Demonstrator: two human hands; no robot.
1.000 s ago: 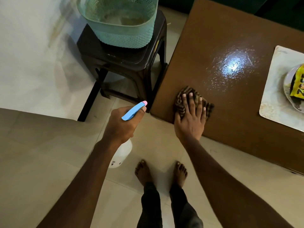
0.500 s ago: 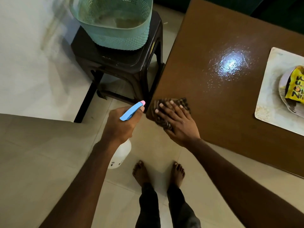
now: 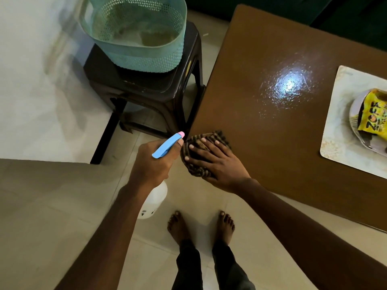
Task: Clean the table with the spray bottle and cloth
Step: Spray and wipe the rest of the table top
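Note:
A brown wooden table (image 3: 272,143) fills the right side, with a wet shiny patch near its middle. At its near left corner lies a dark striped cloth (image 3: 199,171), and my right hand (image 3: 217,162) presses flat on it with fingers spread. My left hand (image 3: 152,162) grips the neck of a white spray bottle (image 3: 155,199) with a blue trigger head and pink tip, held over the floor just left of the table corner. The bottle's body hangs below my hand.
A dark plastic stool (image 3: 146,91) carrying a teal perforated basket (image 3: 134,38) stands just left of the table. A pale placemat (image 3: 339,132) with a plate (image 3: 356,126) and a yellow snack packet (image 3: 374,116) lies at the table's right. My bare feet are on the tiled floor.
My right hand has slid the cloth leftward along the table's near edge to the corner, beside the spray bottle. My left hand kept the bottle in about the same place.

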